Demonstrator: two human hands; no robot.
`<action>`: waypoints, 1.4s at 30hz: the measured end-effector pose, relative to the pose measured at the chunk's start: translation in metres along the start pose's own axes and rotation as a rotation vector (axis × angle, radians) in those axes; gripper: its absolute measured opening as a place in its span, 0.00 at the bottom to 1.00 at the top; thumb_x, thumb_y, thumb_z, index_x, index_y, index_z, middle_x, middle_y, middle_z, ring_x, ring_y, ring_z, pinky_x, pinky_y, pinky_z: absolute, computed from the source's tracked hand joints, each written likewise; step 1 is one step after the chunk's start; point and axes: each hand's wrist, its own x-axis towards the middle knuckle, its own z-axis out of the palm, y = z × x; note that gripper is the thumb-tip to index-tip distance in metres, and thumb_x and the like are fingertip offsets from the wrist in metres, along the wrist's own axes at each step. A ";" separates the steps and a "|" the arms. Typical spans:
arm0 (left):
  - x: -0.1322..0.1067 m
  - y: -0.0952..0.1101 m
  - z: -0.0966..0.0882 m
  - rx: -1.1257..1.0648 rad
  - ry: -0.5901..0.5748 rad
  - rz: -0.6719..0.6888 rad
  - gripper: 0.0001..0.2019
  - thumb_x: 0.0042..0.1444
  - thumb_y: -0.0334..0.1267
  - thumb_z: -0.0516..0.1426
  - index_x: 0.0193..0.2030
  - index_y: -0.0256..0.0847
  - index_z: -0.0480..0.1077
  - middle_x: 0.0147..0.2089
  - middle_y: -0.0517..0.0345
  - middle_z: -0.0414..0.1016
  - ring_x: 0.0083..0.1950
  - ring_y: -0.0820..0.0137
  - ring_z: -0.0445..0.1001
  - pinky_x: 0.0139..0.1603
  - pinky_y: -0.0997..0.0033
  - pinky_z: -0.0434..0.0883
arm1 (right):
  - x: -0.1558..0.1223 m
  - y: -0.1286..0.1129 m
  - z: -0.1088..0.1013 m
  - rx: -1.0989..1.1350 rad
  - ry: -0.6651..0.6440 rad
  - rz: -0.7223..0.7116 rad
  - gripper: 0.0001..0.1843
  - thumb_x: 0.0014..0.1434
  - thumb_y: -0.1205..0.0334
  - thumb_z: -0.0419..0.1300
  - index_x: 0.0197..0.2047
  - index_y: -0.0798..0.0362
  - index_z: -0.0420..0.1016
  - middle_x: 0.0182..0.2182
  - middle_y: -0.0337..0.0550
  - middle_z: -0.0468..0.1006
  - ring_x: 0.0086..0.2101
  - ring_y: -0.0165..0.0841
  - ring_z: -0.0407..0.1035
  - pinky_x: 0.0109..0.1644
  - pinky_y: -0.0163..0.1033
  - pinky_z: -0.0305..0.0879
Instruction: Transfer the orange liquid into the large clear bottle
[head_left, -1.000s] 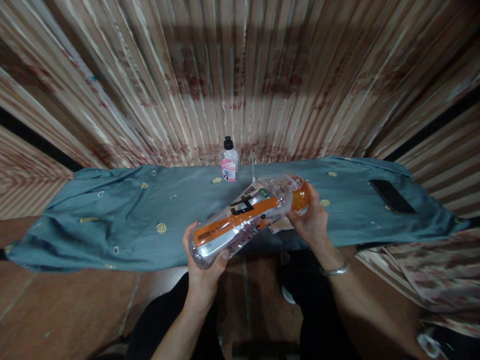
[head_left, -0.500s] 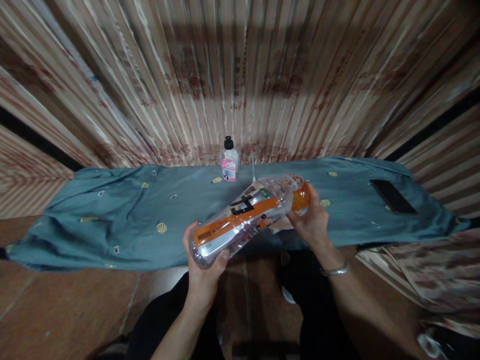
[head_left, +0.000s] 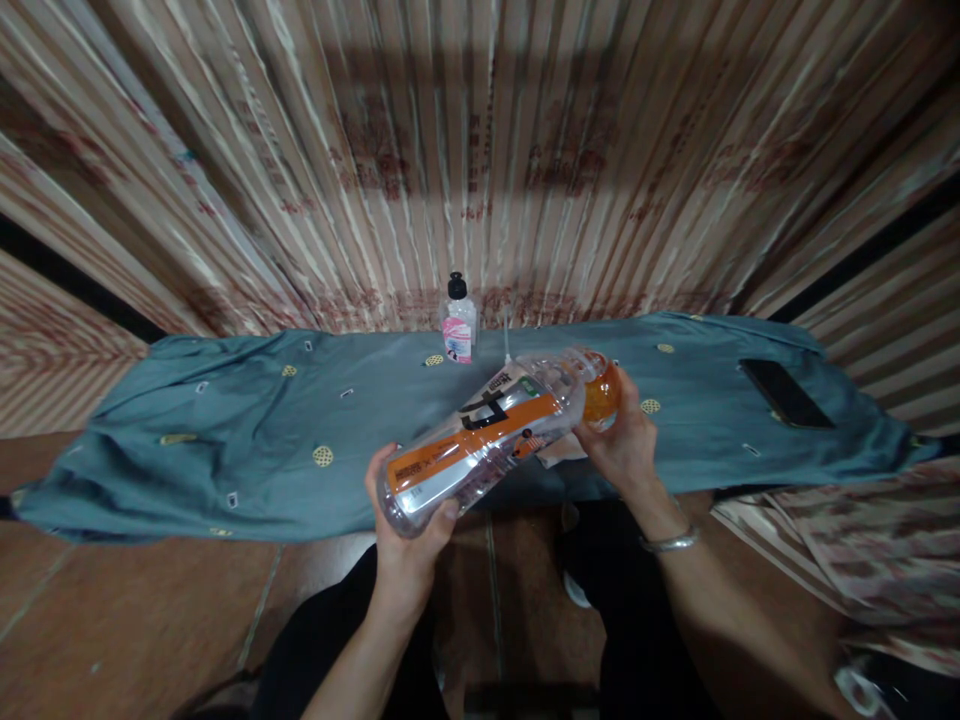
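Note:
Tilted over the near part of the cloth is a large clear plastic bottle point(head_left: 480, 436) with an orange and silver label. My left hand point(head_left: 412, 540) is wrapped round its base, thumb on the near side. At the bottle's upper right end, my right hand point(head_left: 624, 438) grips an orange see-through rounded piece point(head_left: 598, 388), like a cap or small cup. It touches or overlaps the neck; whether it is joined to the bottle I cannot tell. Under the bottle, a pale, flat thing point(head_left: 564, 450) partly shows on the cloth.
A clear squeeze bottle point(head_left: 458, 325) with a black top and pink label stands at the back. Near it is a thin whitish stick-like thing point(head_left: 507, 336). A dark phone point(head_left: 786, 393) lies at the right on the blue-green cloth point(head_left: 255, 430). Patterned curtains point(head_left: 480, 150) hang behind.

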 end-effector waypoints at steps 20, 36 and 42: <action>0.000 -0.002 0.001 -0.008 0.010 0.003 0.45 0.42 0.49 0.74 0.64 0.48 0.57 0.52 0.50 0.80 0.51 0.56 0.82 0.55 0.55 0.78 | 0.001 0.001 0.000 -0.033 0.026 -0.015 0.45 0.57 0.38 0.65 0.70 0.53 0.61 0.57 0.58 0.80 0.52 0.49 0.80 0.52 0.52 0.80; 0.000 -0.003 0.000 -0.023 0.008 -0.002 0.44 0.43 0.46 0.74 0.64 0.47 0.57 0.51 0.50 0.81 0.50 0.58 0.83 0.55 0.57 0.78 | 0.001 -0.001 0.000 -0.016 -0.005 0.020 0.46 0.56 0.40 0.66 0.71 0.53 0.60 0.59 0.58 0.79 0.53 0.50 0.79 0.53 0.53 0.80; -0.001 -0.001 0.001 -0.026 0.001 0.004 0.44 0.45 0.46 0.74 0.64 0.48 0.57 0.52 0.50 0.81 0.51 0.58 0.83 0.56 0.58 0.77 | 0.001 0.000 0.000 -0.014 0.013 -0.001 0.46 0.57 0.39 0.66 0.71 0.53 0.60 0.58 0.57 0.80 0.52 0.49 0.80 0.54 0.52 0.79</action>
